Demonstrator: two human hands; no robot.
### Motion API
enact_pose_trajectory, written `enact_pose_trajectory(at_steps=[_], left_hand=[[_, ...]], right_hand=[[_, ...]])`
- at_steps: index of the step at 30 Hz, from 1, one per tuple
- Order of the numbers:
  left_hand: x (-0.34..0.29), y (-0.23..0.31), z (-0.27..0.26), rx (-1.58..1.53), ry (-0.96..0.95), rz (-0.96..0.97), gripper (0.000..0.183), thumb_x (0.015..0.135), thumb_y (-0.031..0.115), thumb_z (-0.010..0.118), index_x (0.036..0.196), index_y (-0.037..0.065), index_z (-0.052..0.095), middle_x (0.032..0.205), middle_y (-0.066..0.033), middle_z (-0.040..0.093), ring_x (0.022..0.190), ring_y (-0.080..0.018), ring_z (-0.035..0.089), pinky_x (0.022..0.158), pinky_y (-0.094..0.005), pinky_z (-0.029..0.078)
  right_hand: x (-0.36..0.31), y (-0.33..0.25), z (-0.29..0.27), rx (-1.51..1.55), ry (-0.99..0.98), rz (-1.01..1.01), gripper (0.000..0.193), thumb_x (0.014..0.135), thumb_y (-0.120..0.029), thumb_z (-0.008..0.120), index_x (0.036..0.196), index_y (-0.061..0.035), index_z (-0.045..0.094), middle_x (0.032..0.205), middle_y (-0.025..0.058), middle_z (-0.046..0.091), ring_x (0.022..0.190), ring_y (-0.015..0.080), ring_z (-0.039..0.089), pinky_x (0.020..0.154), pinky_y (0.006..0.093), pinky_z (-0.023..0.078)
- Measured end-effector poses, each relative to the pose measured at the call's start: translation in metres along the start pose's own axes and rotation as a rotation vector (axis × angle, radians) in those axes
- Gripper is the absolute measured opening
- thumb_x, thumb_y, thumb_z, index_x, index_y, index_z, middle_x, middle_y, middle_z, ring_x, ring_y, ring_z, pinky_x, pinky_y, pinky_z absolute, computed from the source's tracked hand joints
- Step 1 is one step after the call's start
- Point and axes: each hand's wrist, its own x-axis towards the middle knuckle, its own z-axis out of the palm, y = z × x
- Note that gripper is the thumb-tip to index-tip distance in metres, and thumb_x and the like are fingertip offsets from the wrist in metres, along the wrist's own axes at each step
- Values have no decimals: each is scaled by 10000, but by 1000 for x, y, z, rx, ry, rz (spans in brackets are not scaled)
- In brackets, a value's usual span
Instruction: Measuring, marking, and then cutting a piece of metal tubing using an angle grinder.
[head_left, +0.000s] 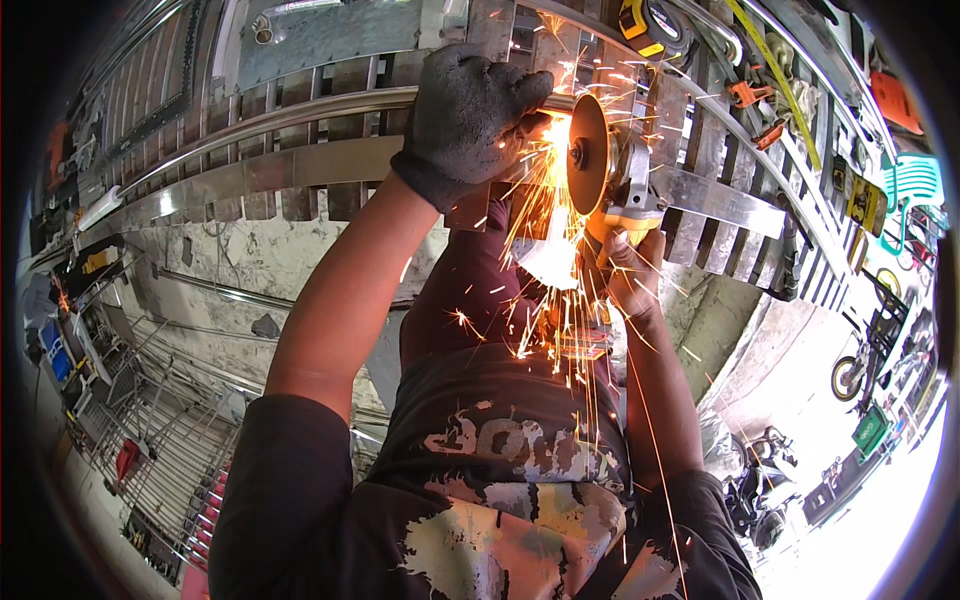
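Observation:
My left hand (pixel 468 125), in a dark grey work glove, is closed around a shiny round metal tube (pixel 300 108) near its right end. The tube runs off to the left over a slatted metal bench (pixel 690 236). My bare right hand (pixel 636 275) grips an angle grinder (pixel 632 205) with a yellow body and silver head. Its brown disc (pixel 590 150) stands on edge at the tube's end, just right of the glove. Bright orange sparks (pixel 550 200) spray down from there toward my shirt and partly hide the contact point.
A flat metal strip (pixel 270 168) lies along the bench's near side. Farther back are a yellow-black tape measure (pixel 652 28) and orange-handled tools (pixel 750 94). A turquoise plastic chair (pixel 912 185) stands at the right. Metal rods and racks (pixel 160 440) fill the lower left.

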Motion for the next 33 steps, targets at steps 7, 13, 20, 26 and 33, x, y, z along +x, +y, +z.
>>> enact_pose_trajectory(at_steps=[7,13,20,26,33], left_hand=[[1,4,0,3,-38,-13,398,767,406,781,1096,197,702,933,-25,720,863,-294,671,860,-473,492],[-4,1,4,57,-52,-5,382,783,447,751,1079,212,689,951,-23,713,861,-276,679,905,-455,477],[1,4,3,51,-53,0,372,782,456,750,1040,206,657,921,-27,702,841,-272,672,914,-438,470],[-3,1,2,38,-25,9,335,775,408,762,1020,207,654,856,-18,684,839,-251,661,930,-426,472],[1,8,-1,52,-115,-40,313,781,401,755,1012,216,655,868,-4,692,837,-247,658,952,-431,469]], right_hand=[[1,-5,6,-30,36,-21,474,994,-348,754,1261,13,605,1173,68,689,1070,150,633,958,331,495],[1,-4,8,-106,77,-76,521,1010,-393,723,1317,8,596,1211,64,678,1096,151,617,980,337,481],[1,-6,5,-84,81,-80,602,995,-419,733,1367,28,577,1242,83,689,1074,163,652,943,324,516],[2,-6,15,-52,87,-108,603,982,-434,754,1344,14,574,1250,94,679,1168,168,630,1038,342,489],[0,1,2,-75,41,-55,541,1003,-413,730,1314,8,591,1242,95,681,1136,158,629,1000,330,494]])
